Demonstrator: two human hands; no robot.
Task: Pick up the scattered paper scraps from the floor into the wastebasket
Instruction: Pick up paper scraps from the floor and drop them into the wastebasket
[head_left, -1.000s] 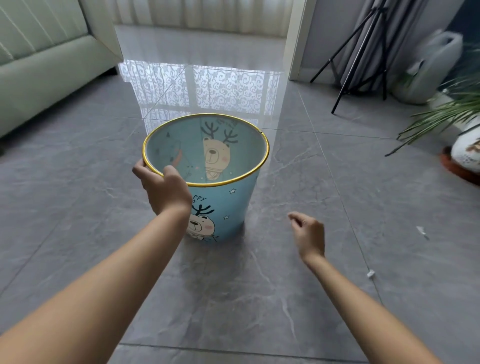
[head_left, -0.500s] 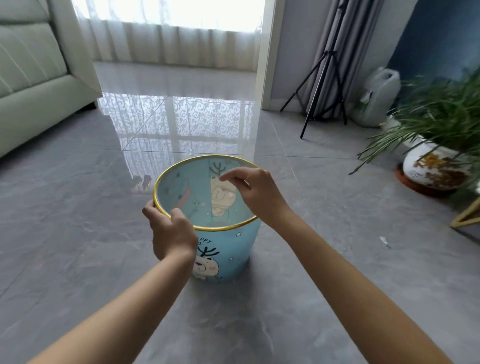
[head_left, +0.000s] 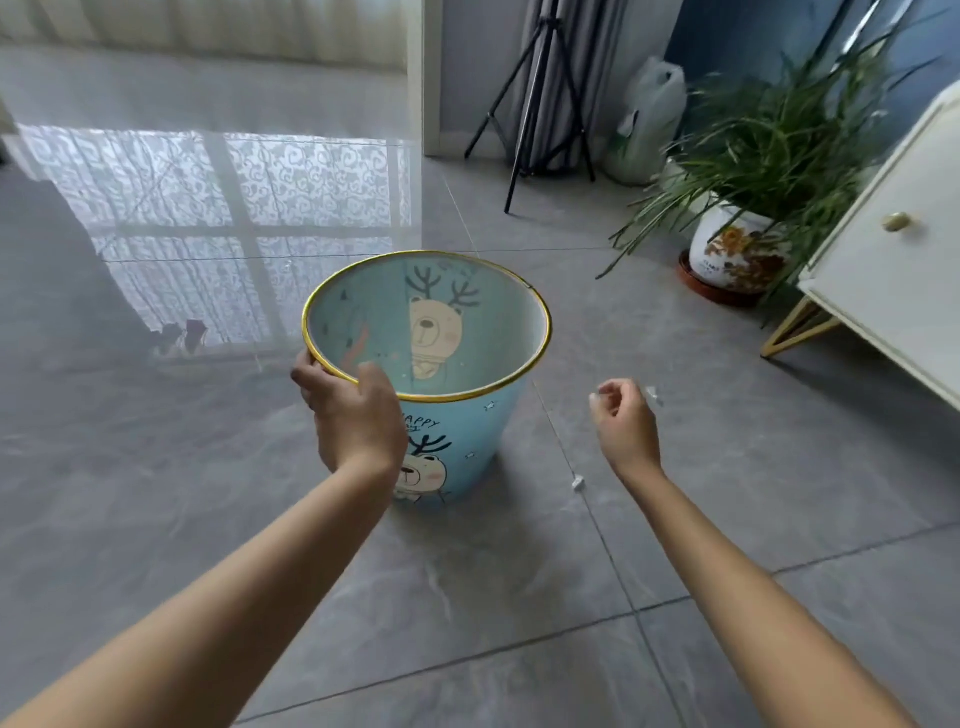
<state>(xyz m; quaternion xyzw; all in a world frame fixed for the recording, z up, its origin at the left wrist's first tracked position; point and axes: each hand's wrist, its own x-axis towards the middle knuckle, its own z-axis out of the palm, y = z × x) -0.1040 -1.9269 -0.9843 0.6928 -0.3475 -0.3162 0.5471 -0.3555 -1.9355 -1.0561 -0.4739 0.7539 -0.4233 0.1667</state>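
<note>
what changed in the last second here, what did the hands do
The right hand went from beside the blue bear-print wastebasket with the gold rim to over its opening, then swung back out to its right, fingers loosely curled, near a small white paper scrap on the floor. The left hand kept gripping the rim; the basket stayed upright.

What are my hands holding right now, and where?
Left hand grips the wastebasket by its gold rim, near side; right hand holds nothing visible.

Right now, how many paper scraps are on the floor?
2. One scrap lies on the seam right of the wastebasket; another scrap just beyond the right hand. Others may be hidden.
</note>
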